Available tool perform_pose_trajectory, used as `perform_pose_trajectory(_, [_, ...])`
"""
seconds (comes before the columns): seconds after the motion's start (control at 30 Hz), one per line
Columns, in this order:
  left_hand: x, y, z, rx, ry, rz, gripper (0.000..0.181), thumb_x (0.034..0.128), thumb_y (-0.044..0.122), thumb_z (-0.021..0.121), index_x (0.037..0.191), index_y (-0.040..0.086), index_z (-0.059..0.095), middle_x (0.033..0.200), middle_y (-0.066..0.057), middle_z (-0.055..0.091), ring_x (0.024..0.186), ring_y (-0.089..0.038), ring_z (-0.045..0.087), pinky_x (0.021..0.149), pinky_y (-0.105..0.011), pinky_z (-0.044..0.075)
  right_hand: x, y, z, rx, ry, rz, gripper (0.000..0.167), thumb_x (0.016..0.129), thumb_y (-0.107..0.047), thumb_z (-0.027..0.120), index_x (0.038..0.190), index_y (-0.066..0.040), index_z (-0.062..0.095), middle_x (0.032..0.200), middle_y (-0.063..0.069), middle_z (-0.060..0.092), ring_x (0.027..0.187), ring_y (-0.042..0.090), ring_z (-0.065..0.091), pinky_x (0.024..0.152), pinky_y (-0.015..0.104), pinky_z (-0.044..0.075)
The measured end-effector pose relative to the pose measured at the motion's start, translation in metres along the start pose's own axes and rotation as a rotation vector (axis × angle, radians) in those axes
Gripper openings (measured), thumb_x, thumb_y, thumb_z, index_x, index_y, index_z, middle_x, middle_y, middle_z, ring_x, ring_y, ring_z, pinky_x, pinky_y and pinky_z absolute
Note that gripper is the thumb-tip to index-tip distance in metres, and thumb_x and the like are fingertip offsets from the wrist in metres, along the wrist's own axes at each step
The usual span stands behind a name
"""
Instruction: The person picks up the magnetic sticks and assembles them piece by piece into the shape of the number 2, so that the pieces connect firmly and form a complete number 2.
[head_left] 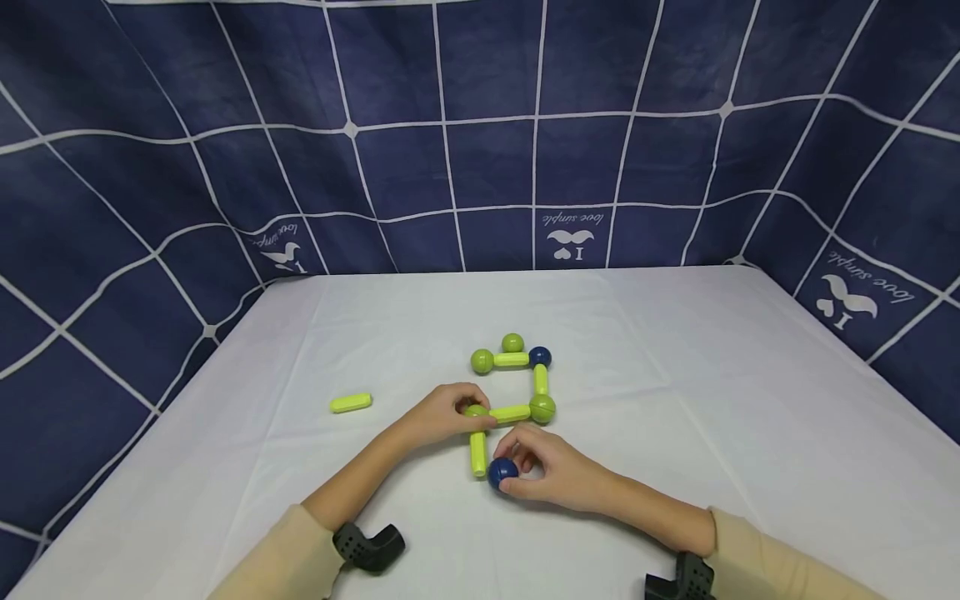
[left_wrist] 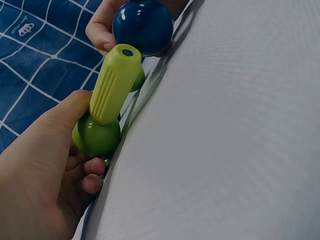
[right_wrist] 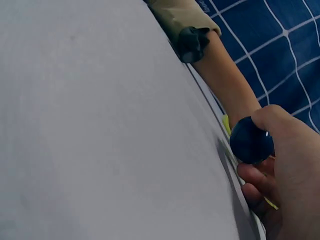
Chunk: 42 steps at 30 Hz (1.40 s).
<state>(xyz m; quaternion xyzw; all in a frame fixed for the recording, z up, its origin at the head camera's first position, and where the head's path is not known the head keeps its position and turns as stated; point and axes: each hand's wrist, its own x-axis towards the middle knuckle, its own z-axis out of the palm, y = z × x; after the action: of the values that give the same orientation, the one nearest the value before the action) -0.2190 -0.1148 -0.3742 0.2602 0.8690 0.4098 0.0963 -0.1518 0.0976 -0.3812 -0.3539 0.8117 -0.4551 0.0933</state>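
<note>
My left hand (head_left: 450,410) grips a green ball (left_wrist: 97,137) between thumb and fingers. From that ball a yellow-green rod (head_left: 478,454) points toward me, its near end free. Another rod (head_left: 510,413) runs right to a green ball (head_left: 542,408), then a rod (head_left: 541,380) leads back to a blue ball (head_left: 540,357). A further rod (head_left: 512,359) joins it to a green ball (head_left: 482,361). My right hand (head_left: 558,468) pinches a loose blue ball (head_left: 502,472) just right of the free rod end; a small gap seems to separate them.
One loose yellow-green rod (head_left: 350,403) lies on the white tablecloth (head_left: 300,467) to the left. Behind the chain sits another green ball (head_left: 513,342); whether it touches the chain is unclear. A navy checked curtain (head_left: 487,167) encloses the table's back and sides.
</note>
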Motion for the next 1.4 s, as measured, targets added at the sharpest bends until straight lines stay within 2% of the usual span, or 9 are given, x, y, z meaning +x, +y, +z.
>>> perform_pose_trajectory(0.17, [0.0, 0.0, 0.001, 0.01, 0.01, -0.01, 0.019, 0.0799, 0.033, 0.067, 0.086, 0.015, 0.063, 0.077, 0.004, 0.053, 0.071, -0.01, 0.044, 0.063, -0.021, 0.035, 0.0, -0.007, 0.008, -0.019, -0.074, -0.067, 0.027, 0.083, -0.03, 0.065, 0.105, -0.02, 0.054, 0.097, -0.005, 0.054, 0.083, -0.001, 0.051, 0.076, 0.018, 0.045])
perform_pose_trajectory(0.3, [-0.001, 0.001, 0.001, 0.006, 0.017, -0.025, 0.02, 0.0798, 0.034, 0.067, 0.086, 0.015, 0.063, 0.078, 0.004, 0.054, 0.072, -0.011, 0.044, 0.064, -0.022, 0.035, 0.001, -0.01, 0.011, -0.05, -0.087, -0.101, 0.028, 0.083, -0.03, 0.065, 0.105, -0.018, 0.054, 0.098, -0.004, 0.051, 0.083, -0.002, 0.051, 0.075, 0.017, 0.046])
perform_pose_trajectory(0.67, [-0.001, 0.002, 0.001, 0.01, 0.018, -0.003, 0.022, 0.0804, 0.035, 0.067, 0.089, 0.015, 0.063, 0.083, 0.003, 0.057, 0.073, -0.011, 0.045, 0.065, -0.022, 0.037, 0.005, -0.012, 0.007, -0.101, -0.087, -0.086, 0.033, 0.083, -0.034, 0.064, 0.11, -0.018, 0.053, 0.099, -0.005, 0.051, 0.088, -0.002, 0.051, 0.078, 0.018, 0.045])
perform_pose_trajectory(0.77, [-0.002, 0.001, 0.0, 0.006, 0.013, 0.006, 0.021, 0.0806, 0.034, 0.067, 0.09, 0.016, 0.063, 0.083, 0.003, 0.057, 0.073, -0.011, 0.044, 0.064, -0.022, 0.037, 0.008, -0.009, -0.005, -0.123, -0.017, -0.105, 0.029, 0.086, -0.031, 0.061, 0.111, -0.017, 0.054, 0.094, -0.005, 0.053, 0.083, 0.001, 0.05, 0.074, 0.018, 0.045])
perform_pose_trajectory(0.87, [-0.002, -0.001, 0.001, -0.005, 0.008, 0.0, 0.021, 0.0803, 0.034, 0.067, 0.091, 0.016, 0.063, 0.084, 0.003, 0.056, 0.073, -0.011, 0.044, 0.064, -0.022, 0.037, 0.013, 0.002, -0.021, -0.226, 0.196, -0.136, 0.022, 0.086, -0.021, 0.061, 0.106, -0.014, 0.058, 0.091, -0.003, 0.055, 0.081, 0.006, 0.05, 0.072, 0.022, 0.046])
perform_pose_trajectory(0.93, [-0.001, -0.002, 0.002, -0.015, 0.006, -0.005, 0.022, 0.0802, 0.033, 0.067, 0.091, 0.015, 0.063, 0.084, 0.002, 0.056, 0.074, -0.012, 0.044, 0.064, -0.022, 0.036, 0.016, 0.012, -0.031, -0.311, 0.343, -0.098, 0.021, 0.085, -0.016, 0.062, 0.105, -0.012, 0.059, 0.095, -0.001, 0.054, 0.086, 0.011, 0.051, 0.076, 0.026, 0.047])
perform_pose_trajectory(1.0, [-0.001, -0.003, 0.003, -0.021, 0.004, -0.011, 0.022, 0.08, 0.034, 0.068, 0.091, 0.015, 0.063, 0.084, 0.002, 0.056, 0.074, -0.012, 0.044, 0.065, -0.022, 0.036, 0.018, 0.022, -0.039, -0.332, 0.424, -0.022, 0.025, 0.084, -0.016, 0.064, 0.107, -0.01, 0.058, 0.105, 0.004, 0.053, 0.095, 0.017, 0.053, 0.082, 0.033, 0.047])
perform_pose_trajectory(1.17, [0.0, -0.003, 0.003, -0.02, 0.005, -0.006, 0.022, 0.0801, 0.033, 0.068, 0.092, 0.015, 0.063, 0.083, 0.002, 0.056, 0.074, -0.012, 0.044, 0.065, -0.022, 0.036, 0.02, 0.041, -0.047, -0.186, 0.376, 0.176, 0.043, 0.087, -0.028, 0.06, 0.123, -0.007, 0.049, 0.127, 0.012, 0.046, 0.111, 0.027, 0.052, 0.093, 0.04, 0.043])
perform_pose_trajectory(1.4, [0.002, -0.003, 0.003, -0.018, 0.031, 0.012, 0.024, 0.0803, 0.034, 0.067, 0.095, 0.015, 0.065, 0.084, 0.002, 0.056, 0.076, -0.012, 0.044, 0.066, -0.022, 0.037, 0.02, 0.046, -0.05, -0.078, 0.329, 0.187, 0.048, 0.089, -0.029, 0.057, 0.129, -0.005, 0.046, 0.132, 0.014, 0.045, 0.112, 0.028, 0.054, 0.095, 0.037, 0.043])
